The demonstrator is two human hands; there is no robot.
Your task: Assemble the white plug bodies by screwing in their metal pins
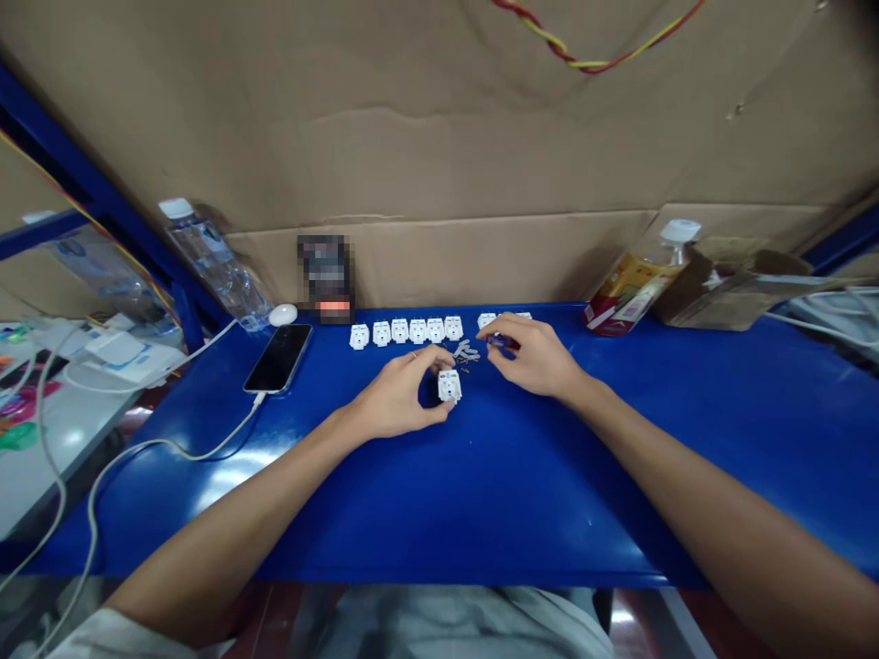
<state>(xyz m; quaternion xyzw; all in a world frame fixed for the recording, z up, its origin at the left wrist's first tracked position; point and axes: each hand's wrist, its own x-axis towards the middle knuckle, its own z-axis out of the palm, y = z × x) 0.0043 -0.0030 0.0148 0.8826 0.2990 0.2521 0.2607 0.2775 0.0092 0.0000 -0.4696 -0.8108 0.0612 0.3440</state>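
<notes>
Left hand (396,395) grips a white socket (450,387) at centre while the right hand (534,357) pinches a small part (497,340) beside metal pins (466,354), 6 sockets (408,331) lining the blue bench (618,439) behind; steady fingertip control suits such small pieces.

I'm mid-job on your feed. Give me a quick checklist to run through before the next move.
1. Left hand holding the white plastic housing: ok, fingers are over its top.
2. Right hand holding the small bluish item: cannot tell what it is, as the fingers mostly hide it.
3. Small metal pieces within reach: ok, they lie between both hands.
4. Row of white housings: ok, lined up behind the hands.
5. Phone cable away from the hands: ok, it runs off to the left.
</notes>
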